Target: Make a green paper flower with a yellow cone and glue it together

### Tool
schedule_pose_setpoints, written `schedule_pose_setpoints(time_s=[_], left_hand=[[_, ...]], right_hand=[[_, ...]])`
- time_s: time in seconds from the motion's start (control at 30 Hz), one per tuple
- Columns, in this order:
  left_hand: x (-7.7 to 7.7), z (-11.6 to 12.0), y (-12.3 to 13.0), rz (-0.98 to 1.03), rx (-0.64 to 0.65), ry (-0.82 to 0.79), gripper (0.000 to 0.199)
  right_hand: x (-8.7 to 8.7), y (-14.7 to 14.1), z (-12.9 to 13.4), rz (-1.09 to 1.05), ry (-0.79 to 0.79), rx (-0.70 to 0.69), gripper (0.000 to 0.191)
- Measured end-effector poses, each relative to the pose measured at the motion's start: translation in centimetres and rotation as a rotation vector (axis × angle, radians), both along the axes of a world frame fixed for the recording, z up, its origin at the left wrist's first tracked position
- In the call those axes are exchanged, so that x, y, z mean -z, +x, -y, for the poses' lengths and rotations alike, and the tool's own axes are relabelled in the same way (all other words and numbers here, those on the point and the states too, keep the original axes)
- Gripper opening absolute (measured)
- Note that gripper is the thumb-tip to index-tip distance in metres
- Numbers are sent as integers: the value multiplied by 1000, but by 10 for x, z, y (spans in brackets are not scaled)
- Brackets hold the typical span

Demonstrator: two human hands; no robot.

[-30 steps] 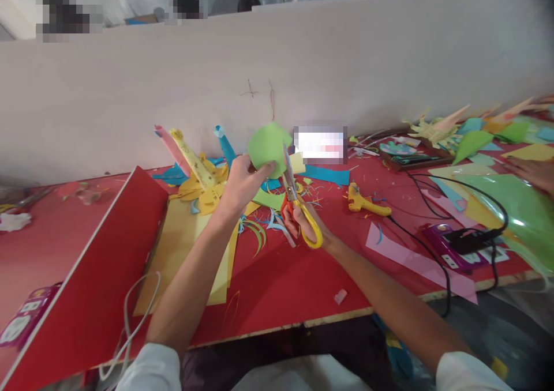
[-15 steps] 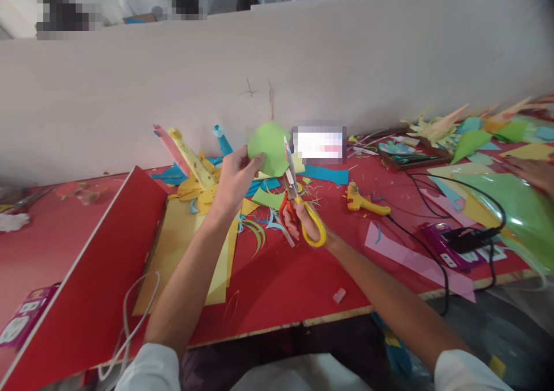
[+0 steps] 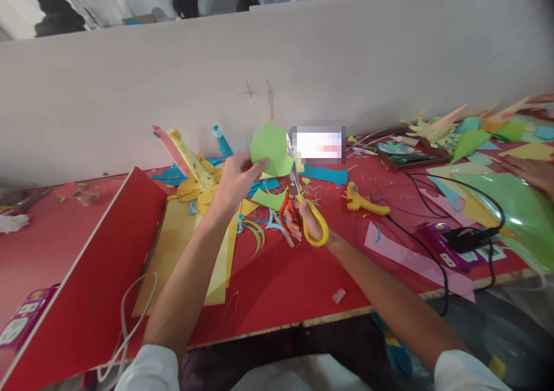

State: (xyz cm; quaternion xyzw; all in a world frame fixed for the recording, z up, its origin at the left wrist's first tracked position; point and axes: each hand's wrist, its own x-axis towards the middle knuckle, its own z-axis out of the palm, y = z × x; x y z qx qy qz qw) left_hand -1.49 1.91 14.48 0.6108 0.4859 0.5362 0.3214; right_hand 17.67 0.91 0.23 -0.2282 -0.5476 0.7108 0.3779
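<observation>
Because the green paper piece [image 3: 270,150] is pinched along one side only, in the head view its far edge has nothing behind it and could bend away as the scissors [image 3: 295,184] bite, which would probably leave a ragged or wandering edge. A second risk, I judge, is depth: the blades meet the paper around its 3 to 4 o'clock side, and one stroke driven too far inward would spoil the roundish outline. If the paper were turned without shifting the grip, the left thumb might also end up in the blades' path. Should the piece slip, it would likely fall among the green offcut [image 3: 267,199] and the curved slivers [image 3: 258,238] on the red surface [image 3: 277,287], where similar colours would make it harder to pick out.

The paper is held up above the surface, at about 1 to 2 o'clock from the left hand [image 3: 237,177] and 11 o'clock from the right hand [image 3: 309,224]. The left hand is closed in a pinch on the paper's 7 to 8 o'clock edge, thumb in front. The right hand is wrapped through the scissors' red and yellow handles, which stand apart; how widely the blades part is hard to tell. A yellow glue gun [image 3: 366,205] lies near the right hand, toward 3 o'clock, touching neither hand.
</observation>
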Motion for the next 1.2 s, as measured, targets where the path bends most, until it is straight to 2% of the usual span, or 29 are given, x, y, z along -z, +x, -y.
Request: schedule_pose_setpoints(time_s=[0.23,0.6,1.2], left_hand=[[-2,-4,-11,24,-74,64,46],[2,-6,-11,-24,-57,61,29],[4,-3,-8,-59,-50,50,32]], right_hand=[[2,2,-1,32,-5,-20,80],[-2,2,1,39,-9,-6,81],[1,3,0,50,-17,49,77]])
